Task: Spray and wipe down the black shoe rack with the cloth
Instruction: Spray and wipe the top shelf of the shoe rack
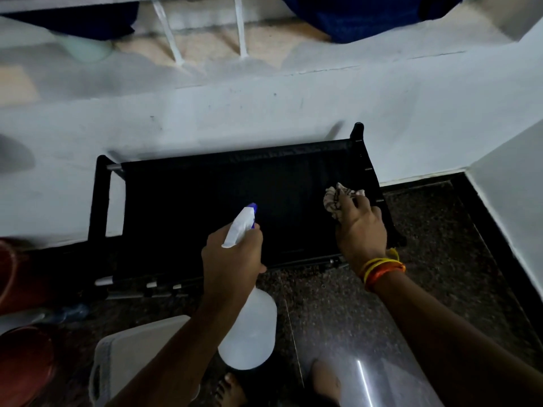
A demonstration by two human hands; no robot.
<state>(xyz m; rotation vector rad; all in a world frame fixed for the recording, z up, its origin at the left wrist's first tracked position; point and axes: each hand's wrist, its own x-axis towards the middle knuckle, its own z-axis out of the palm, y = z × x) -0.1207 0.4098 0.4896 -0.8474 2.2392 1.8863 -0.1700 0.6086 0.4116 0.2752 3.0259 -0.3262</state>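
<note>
The black shoe rack (pixel 205 201) stands against a white wall, its dark fabric top shelf facing me. My left hand (pixel 232 259) grips a translucent white spray bottle (pixel 248 330) by the neck, with the blue-tipped nozzle pointing at the shelf's middle. My right hand (pixel 360 227) holds a crumpled beige patterned cloth (pixel 335 201) over the shelf's right end, beside the rack's right post. Orange and yellow threads circle that wrist.
White wall (pixel 264 113) runs behind the rack and turns a corner at the right. Dark speckled floor (pixel 440 245) lies below. A white plastic container (pixel 129 356) sits at lower left, reddish objects (pixel 23 362) at far left. My bare feet show at the bottom.
</note>
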